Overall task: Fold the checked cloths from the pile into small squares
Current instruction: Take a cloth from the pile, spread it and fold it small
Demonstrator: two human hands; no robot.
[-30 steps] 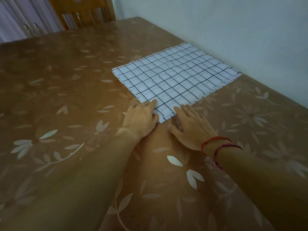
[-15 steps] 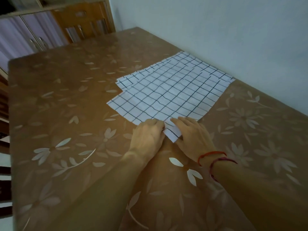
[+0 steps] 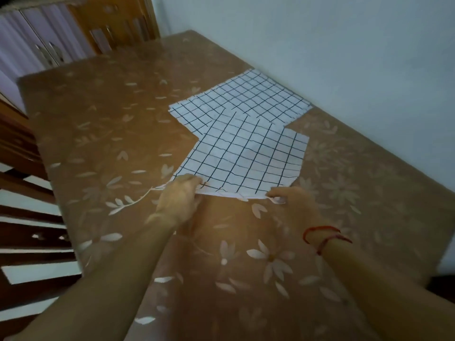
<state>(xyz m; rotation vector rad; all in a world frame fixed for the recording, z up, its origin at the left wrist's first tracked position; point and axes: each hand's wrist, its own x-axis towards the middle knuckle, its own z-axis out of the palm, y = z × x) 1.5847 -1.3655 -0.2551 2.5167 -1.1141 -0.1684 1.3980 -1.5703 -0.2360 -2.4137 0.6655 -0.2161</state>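
Head camera looks down over my two forearms to a brown table [image 3: 103, 134] covered with a glossy cloth printed with pale flowers and leaves. My left hand [image 3: 181, 198] pinches the near left corner of a white checked cloth [image 3: 242, 158] with a black grid, fingers closed on the fabric. My right hand [image 3: 291, 204] grips the near right corner of the same cloth, thumb and fingers closed around the edge. The cloth lies mostly flat on the table, its near edge lifted slightly between my hands. Its far end overlaps the pile of checked cloths [image 3: 248, 99], which sits farther back, near the pale wall [image 3: 320, 40]. Two red thread bracelets [image 3: 322, 236] circle my right wrist. Beyond the table's far end stands a wooden cabinet [image 3: 81, 28] with pale door panels and metal handles. At the left, dark wooden slats [image 3: 32, 232] show beside the table edge. I can read no writing, label or brand on anything here; the cloths carry only the grid pattern.
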